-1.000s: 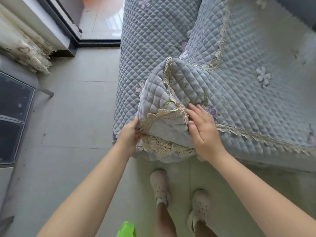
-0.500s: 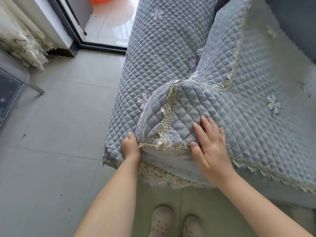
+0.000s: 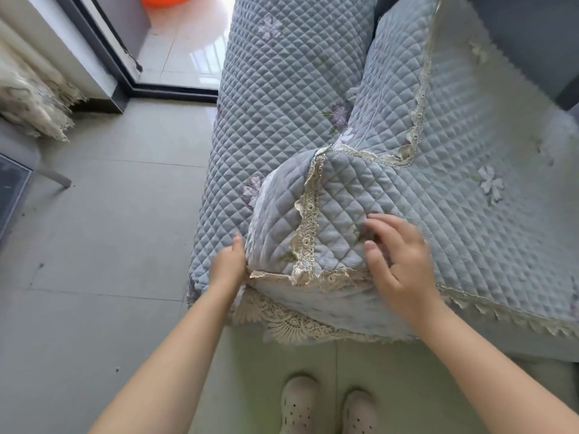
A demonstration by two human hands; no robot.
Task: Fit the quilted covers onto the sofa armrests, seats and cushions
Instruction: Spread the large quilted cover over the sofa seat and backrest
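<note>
Two hands (image 3: 228, 264) (image 3: 398, 264) press puffy diamond-quilted cover (image 3: 338, 214) — lace-trimmed.

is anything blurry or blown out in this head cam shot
Head view: the right hand is smeared by motion blur, while the left hand and the quilted cover are sharp; the balcony floor past the door is glary with daylight; the wide lens bends the sofa's edges.
</note>
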